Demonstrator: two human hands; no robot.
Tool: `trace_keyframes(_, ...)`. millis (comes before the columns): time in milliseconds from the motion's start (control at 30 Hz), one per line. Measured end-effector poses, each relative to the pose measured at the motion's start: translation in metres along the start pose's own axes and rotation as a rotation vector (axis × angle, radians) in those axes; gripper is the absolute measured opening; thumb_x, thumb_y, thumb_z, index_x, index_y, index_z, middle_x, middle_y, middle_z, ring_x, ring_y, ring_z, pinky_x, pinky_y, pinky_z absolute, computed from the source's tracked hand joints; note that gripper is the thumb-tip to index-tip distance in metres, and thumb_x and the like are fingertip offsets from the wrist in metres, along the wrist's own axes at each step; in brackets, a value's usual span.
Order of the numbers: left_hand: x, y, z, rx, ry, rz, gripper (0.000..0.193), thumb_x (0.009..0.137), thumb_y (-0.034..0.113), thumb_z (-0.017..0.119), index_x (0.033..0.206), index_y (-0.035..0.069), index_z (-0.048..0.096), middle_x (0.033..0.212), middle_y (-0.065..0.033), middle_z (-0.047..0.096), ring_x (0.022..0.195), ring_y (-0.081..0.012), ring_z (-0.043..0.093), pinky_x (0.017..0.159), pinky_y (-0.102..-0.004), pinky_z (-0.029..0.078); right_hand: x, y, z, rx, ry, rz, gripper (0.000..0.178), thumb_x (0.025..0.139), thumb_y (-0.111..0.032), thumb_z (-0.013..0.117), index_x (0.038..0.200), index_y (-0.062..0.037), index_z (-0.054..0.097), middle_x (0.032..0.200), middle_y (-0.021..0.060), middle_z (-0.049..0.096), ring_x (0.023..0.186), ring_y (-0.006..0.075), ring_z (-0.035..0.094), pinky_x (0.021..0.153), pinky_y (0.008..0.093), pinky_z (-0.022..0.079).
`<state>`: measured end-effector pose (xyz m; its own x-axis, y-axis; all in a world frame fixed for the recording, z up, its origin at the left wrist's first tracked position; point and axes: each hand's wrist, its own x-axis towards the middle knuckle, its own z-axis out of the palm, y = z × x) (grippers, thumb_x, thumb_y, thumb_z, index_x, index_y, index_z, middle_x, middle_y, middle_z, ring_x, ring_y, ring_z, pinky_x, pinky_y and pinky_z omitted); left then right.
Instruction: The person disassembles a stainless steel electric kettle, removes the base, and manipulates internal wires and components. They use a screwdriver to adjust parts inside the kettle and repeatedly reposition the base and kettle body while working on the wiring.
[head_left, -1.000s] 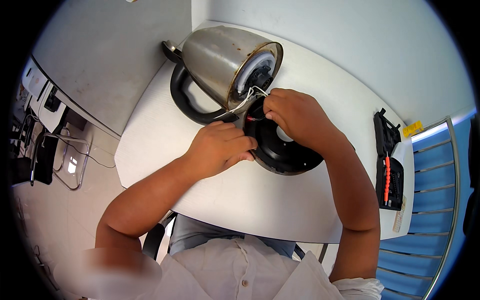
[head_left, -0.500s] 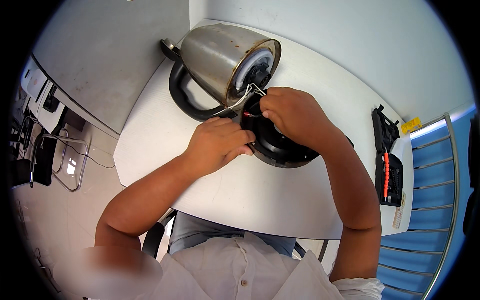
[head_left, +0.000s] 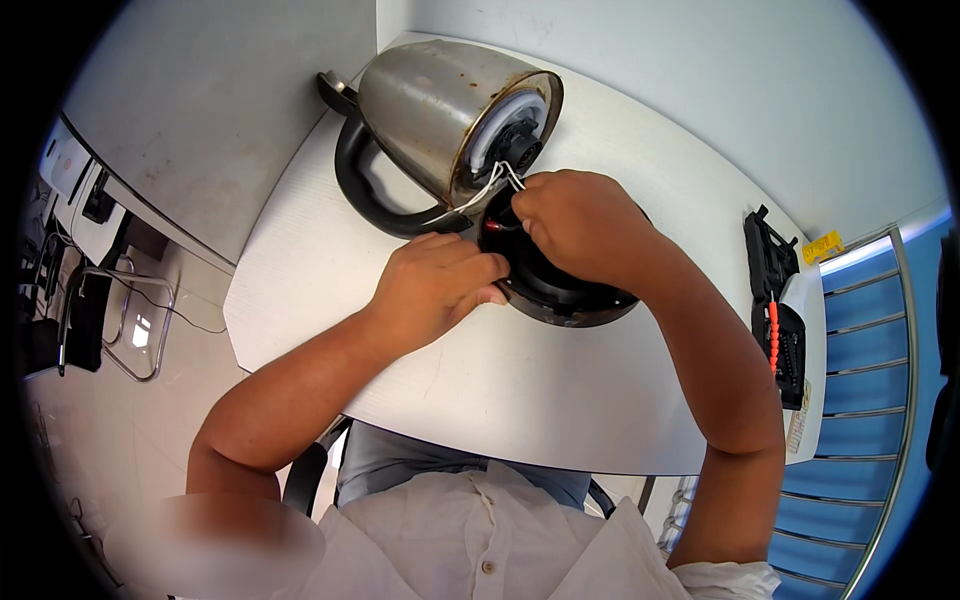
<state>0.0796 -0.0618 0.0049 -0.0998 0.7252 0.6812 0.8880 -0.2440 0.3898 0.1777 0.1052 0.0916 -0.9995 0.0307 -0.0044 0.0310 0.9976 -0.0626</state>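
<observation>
A stained steel kettle lies on its side, its underside facing right and its black handle toward the left. Thin white wires run from that exposed underside toward a round black kettle base cover. My left hand grips the cover's left rim between thumb and fingers. Over the cover's far part, my right hand is closed in a pinch beside the wires; what sits between its fingertips is hidden. A small red part shows inside the cover, between my hands.
An open black tool case with an orange flexible shaft lies at the white table's right edge. Walls rise behind and to the left of the table. Metal rails stand to the right; a chair frame is at far left.
My right hand has shifted slightly left and its elbow has swung outward to the right. My left hand keeps its grip on the cover. The view has shifted slightly.
</observation>
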Motion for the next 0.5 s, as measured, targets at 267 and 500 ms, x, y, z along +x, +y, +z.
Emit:
trace_keyframes(267,-0.003,0.001,0.005,-0.012,-0.066,-0.028,0.026,0.077,0.034,0.068,0.089,0.012,0.06,0.068,-0.0039,0.057,0.065,-0.0244,0.058,0.061,-0.0348,0.046,0.003,0.0,0.014,0.027,-0.132,0.061,0.017,0.077,-0.007,0.051,0.081,-0.0064,0.068,0.08,0.0117,0.065,0.08,0.0298,0.064,0.07,0.0407,0.051)
trace_keyframes(500,-0.004,0.003,0.004,-0.015,-0.063,-0.077,0.028,0.072,0.029,0.073,0.087,0.009,0.062,0.067,-0.0062,0.059,0.064,-0.0268,0.058,0.06,-0.0359,0.046,0.005,0.002,0.014,0.014,-0.13,-0.005,0.012,0.075,-0.006,0.052,0.076,-0.0033,0.063,0.08,0.0109,0.061,0.078,0.0311,0.06,0.069,0.0417,0.048)
